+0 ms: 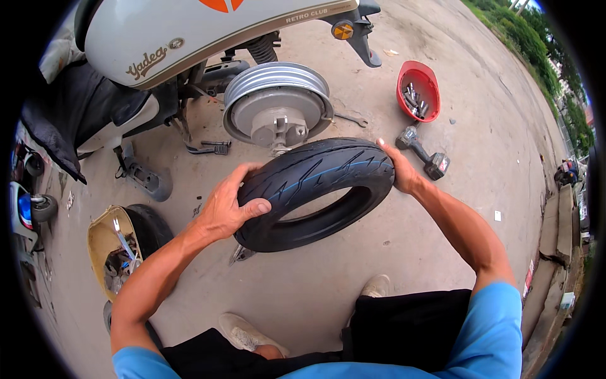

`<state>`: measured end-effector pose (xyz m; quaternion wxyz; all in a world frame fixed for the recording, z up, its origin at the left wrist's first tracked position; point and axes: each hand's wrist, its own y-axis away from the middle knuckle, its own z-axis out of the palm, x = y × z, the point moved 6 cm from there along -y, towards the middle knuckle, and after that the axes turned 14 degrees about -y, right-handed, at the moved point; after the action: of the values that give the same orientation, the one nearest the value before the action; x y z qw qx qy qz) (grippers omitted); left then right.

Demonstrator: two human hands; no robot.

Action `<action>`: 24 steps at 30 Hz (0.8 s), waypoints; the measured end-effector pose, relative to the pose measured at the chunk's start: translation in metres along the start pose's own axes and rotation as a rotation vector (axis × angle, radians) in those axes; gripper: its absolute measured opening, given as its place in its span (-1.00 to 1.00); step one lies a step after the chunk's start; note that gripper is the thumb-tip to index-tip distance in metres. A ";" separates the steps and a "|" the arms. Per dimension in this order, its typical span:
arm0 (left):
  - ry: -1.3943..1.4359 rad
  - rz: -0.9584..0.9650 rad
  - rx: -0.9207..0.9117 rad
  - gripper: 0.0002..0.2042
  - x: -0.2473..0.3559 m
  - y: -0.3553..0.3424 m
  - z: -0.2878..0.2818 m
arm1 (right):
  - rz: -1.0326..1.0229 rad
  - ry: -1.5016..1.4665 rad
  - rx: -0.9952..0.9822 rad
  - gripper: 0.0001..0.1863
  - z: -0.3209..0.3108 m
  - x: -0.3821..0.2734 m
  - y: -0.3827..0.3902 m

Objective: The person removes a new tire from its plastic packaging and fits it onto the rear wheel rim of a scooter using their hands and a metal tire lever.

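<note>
Concrete ground [404,246], pale and gritty, spreads outdoors under everything, with a grass verge [524,31] at 1 o'clock and stacked slabs [558,221] along the 3 o'clock rim. At the centre a black scooter tyre [315,189] is held off the ground between both hands: the left hand [227,205] has its grip closed over the tyre's 9 o'clock side, thumb across the tread, and the right hand [401,170] has its grip pressed on the 2 o'clock side. Just beyond, at 12 o'clock, the scooter's bare silver wheel rim [278,104] stands under the cream body [189,38]. A red bowl of sockets [418,91] and a cordless impact wrench [421,151] lie at 2 o'clock, a yellowish tub of tools [104,246] at 8 o'clock.
</note>
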<state>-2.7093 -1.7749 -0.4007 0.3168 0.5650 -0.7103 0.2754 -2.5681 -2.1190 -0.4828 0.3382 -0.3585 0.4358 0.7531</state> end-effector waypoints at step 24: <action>-0.116 0.084 0.455 -0.21 0.008 -0.092 -0.107 | -0.427 -0.183 0.248 -0.38 0.032 -0.070 -0.094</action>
<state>-2.6063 -1.7191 -0.3220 0.1283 0.6067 -0.6699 0.4082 -2.4620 -2.0676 -0.4516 0.5689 -0.3284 0.4069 0.6348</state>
